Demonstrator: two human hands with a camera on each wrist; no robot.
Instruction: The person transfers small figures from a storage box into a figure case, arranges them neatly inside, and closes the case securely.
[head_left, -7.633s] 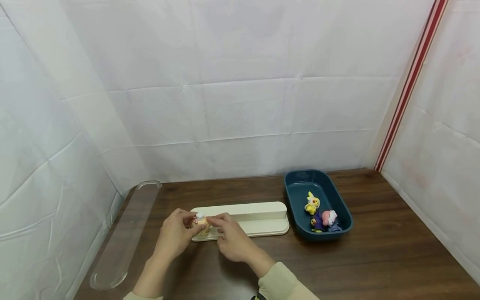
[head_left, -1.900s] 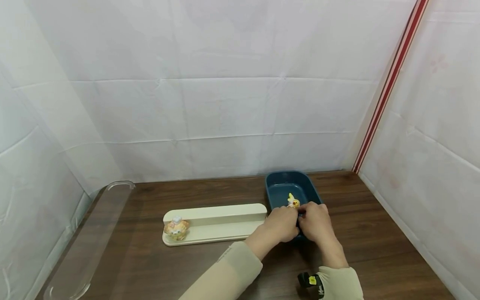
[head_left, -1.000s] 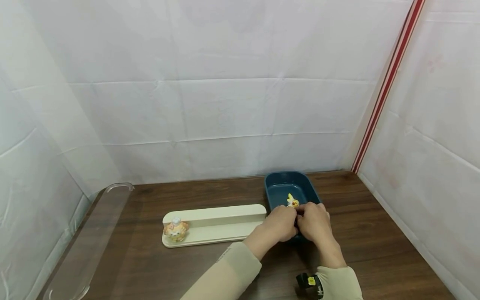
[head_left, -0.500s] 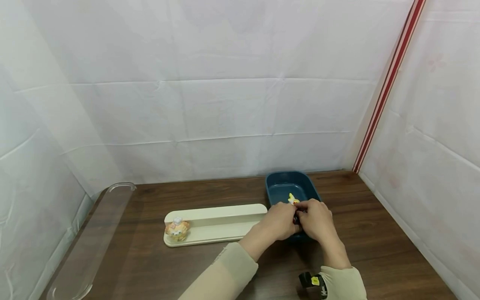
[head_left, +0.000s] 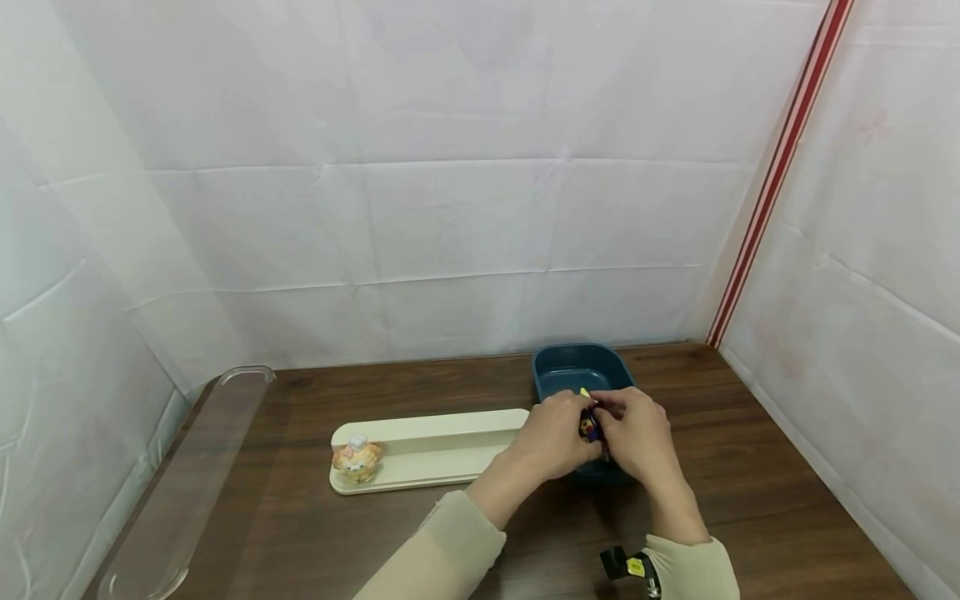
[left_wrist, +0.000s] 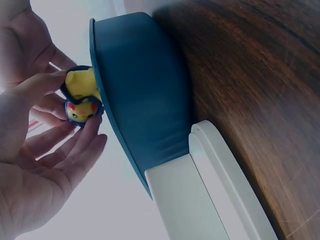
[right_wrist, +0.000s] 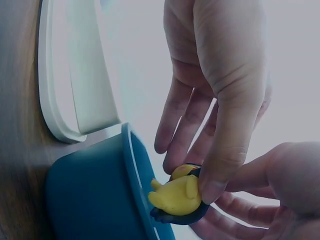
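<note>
Both hands meet above the near part of the dark blue bin [head_left: 573, 357]. Between them is a small yellow toy figurine with a dark purple hood [head_left: 588, 427]. My left hand [head_left: 555, 435] pinches it between thumb and fingers, its red-cheeked face showing in the left wrist view [left_wrist: 82, 109]. From the other side my right hand [head_left: 640, 433] grips it too, the thumb lying against its yellow body [right_wrist: 177, 196] in the right wrist view. Behind the fingers, only a yellow tip [head_left: 584, 392] of another figurine shows; the bin's near end is largely hidden.
Left of the bin stands a long cream stepped stand [head_left: 442, 467], its right end close to the bin. An orange figurine with a white cap [head_left: 357, 461] sits on its left end. A clear plastic cover [head_left: 198, 475] lies along the table's left edge.
Earlier, both hands set the orange figurine on the stand's left end, then reached into the bin. Over the last second they have risen slightly, and the hooded figurine now shows between them.
</note>
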